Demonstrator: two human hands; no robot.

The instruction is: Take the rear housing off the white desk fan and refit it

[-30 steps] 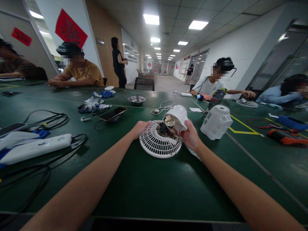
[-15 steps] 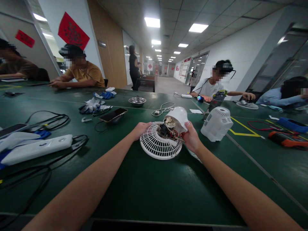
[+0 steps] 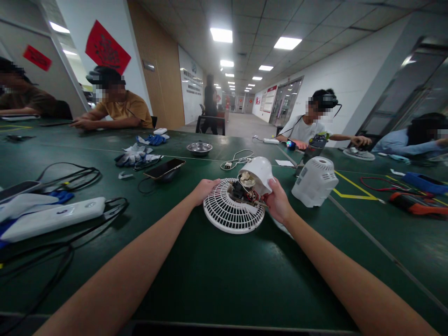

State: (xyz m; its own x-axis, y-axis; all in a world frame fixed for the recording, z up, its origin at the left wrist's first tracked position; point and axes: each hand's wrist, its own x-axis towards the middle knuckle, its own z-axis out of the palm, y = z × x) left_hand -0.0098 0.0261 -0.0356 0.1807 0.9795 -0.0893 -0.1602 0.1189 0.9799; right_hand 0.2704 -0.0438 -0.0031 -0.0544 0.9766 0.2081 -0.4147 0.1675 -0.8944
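A white round fan grille lies in front of me with an exposed motor and wires at its centre. My left hand grips the grille's far left rim, fingers partly hidden behind it. A white rounded motor cover is tilted up over the motor. My right hand is closed on the cover's right edge, its thumb on the outside. Under my right wrist a pale part shows only in part. To the right stands a white plastic housing with vent slots.
A coiled white cable and a steel bowl lie beyond the fan. On the left are a phone, gloves, a white power strip and black cables. An orange multimeter is at right. Several people sit around the table.
A person in dark clothes in the background has walked to the right. My hands, the grille and the motor cover stay almost in place.
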